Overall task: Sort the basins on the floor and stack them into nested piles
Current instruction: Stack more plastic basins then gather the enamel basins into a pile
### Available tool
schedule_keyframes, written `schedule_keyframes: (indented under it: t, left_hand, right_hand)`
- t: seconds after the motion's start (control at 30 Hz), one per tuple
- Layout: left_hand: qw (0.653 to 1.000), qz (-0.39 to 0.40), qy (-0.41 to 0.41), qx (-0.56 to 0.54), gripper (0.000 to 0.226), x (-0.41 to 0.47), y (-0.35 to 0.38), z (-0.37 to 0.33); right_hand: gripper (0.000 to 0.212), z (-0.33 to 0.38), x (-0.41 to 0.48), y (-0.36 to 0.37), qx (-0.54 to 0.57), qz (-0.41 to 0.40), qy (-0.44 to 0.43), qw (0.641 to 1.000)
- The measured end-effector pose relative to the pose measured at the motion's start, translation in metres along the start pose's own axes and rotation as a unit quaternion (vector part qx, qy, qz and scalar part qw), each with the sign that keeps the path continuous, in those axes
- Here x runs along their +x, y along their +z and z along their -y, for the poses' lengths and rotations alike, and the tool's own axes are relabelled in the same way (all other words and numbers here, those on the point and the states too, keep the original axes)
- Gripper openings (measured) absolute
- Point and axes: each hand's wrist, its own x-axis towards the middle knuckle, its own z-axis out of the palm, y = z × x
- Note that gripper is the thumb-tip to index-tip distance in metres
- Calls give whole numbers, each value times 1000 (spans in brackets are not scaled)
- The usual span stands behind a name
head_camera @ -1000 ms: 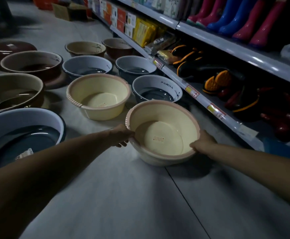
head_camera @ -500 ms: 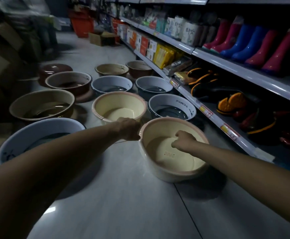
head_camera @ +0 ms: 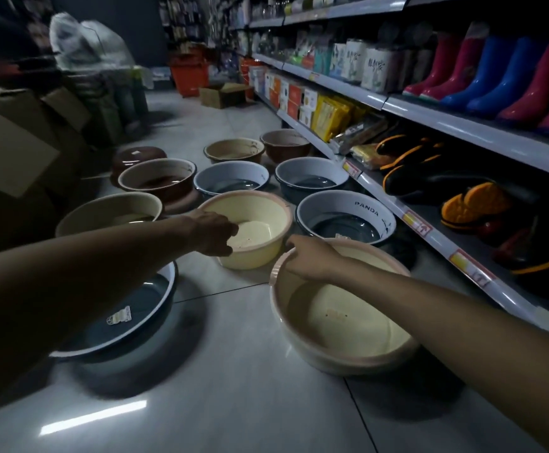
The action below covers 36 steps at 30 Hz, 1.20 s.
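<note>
Two cream basins with pink rims stand on the tiled floor. The near cream basin (head_camera: 341, 322) is at the lower middle, and my right hand (head_camera: 309, 258) grips its far-left rim. The far cream basin (head_camera: 253, 223) sits just behind it to the left. My left hand (head_camera: 214, 235) is over that basin's near rim, thumb inside and fingers outside. Around them stand a grey PANDA basin (head_camera: 345, 210), a large dark-blue basin (head_camera: 136, 308) under my left arm, a beige basin (head_camera: 110, 209), a brown basin (head_camera: 159, 178) and several more behind.
A shelf unit (head_camera: 430, 230) with slippers, rubber boots and boxed goods runs along the right, close to the basins. Cardboard boxes (head_camera: 21, 148) are stacked at the left. An open carton (head_camera: 222, 94) and red baskets stand far down the aisle.
My left hand left the near cream basin's rim and reached forward to the far cream basin. My right hand moved from the near basin's right side to its far-left rim. The view rose.
</note>
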Motion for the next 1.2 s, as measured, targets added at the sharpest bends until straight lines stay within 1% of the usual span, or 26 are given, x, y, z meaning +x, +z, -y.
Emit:
schedule_keyframes:
  t: [0.07,0.17,0.23,0.27,0.3,0.33,0.37,0.4,0.47,0.5,0.57,0.63,0.67,0.7,0.73,0.77,0.83,0.87,0.9,0.93,1.0,1.03,1.07,1.13,1.17,1.2]
  left_hand:
    - [999,5,-25,-48,48,5,19,6]
    - [983,14,-71,-167,45,19,52,13]
    - [960,30,-102,-258,43,33,74,15]
    - [940,40,-121,-316,42,42,85,16]
    - [909,47,-143,-389,41,50,97,16]
    - [867,55,-167,-465,40,58,108,15]
    - [817,62,-191,-541,41,67,120,14]
    - [761,69,-215,-608,44,76,130,13]
    - [639,81,-249,-723,52,98,150,12]
    - [577,75,-262,-770,55,109,156,11]
    - [477,37,-288,-829,53,128,165,16]
    - [398,7,-314,-862,46,145,172,25]
    - [369,4,-326,-871,44,152,175,30]
    - [349,-1,-336,-875,43,159,180,34]
    - [338,-10,-341,-877,40,164,185,38]
    - [333,-22,-336,-881,31,168,189,40]
    - [340,-41,-311,-886,8,171,188,39]
    - [331,-48,-309,-891,5,171,183,37]
    - [310,-62,-318,-894,7,170,177,36]
    - [298,-77,-333,-891,7,167,167,36]
    - [294,-93,-356,-882,11,159,145,41]
    - [294,-92,-358,-881,10,154,134,45]
    - [307,-85,-353,-880,8,148,122,50]
    - [360,-80,-330,-869,17,135,99,61]
    - [378,-89,-330,-860,16,127,86,66]
    - [379,-99,-350,-851,17,117,71,71]
  right_hand:
    - [42,3,6,8,-1,9,1,1000]
    - [45,8,14,21,-16,19,8,1000]
    - [44,11,21,32,-31,29,8,999]
    - [41,13,25,37,-34,32,8,999]
    - [38,14,29,42,-35,32,8,999]
    - [36,17,32,46,-34,32,8,999]
    - [36,19,36,50,-33,31,9,999]
    - [37,19,41,54,-30,29,10,999]
    - [40,18,52,61,-23,26,22,999]
    - [41,17,57,64,-16,21,28,999]
    - [43,15,70,66,7,5,39,999]
    - [43,12,83,67,33,-18,54,998]
    - [43,9,88,68,43,-27,64,997]
    - [42,6,93,68,50,-34,73,996]
    - [41,2,98,69,57,-37,80,994]
    - [39,-3,102,70,66,-41,83,994]
    - [35,-12,110,72,88,-55,90,991]
    - [35,-16,112,71,102,-65,99,988]
    - [35,-21,114,70,115,-75,107,985]
    - [35,-25,118,67,128,-80,112,982]
    - [35,-28,123,54,155,-75,125,977]
    - [35,-29,126,45,171,-75,139,973]
    - [36,-31,129,34,190,-75,157,966]
    - [38,-33,131,9,219,-75,193,953]
    - [36,-31,129,-4,233,-78,209,947]
    - [30,-28,127,-17,252,-82,225,937]
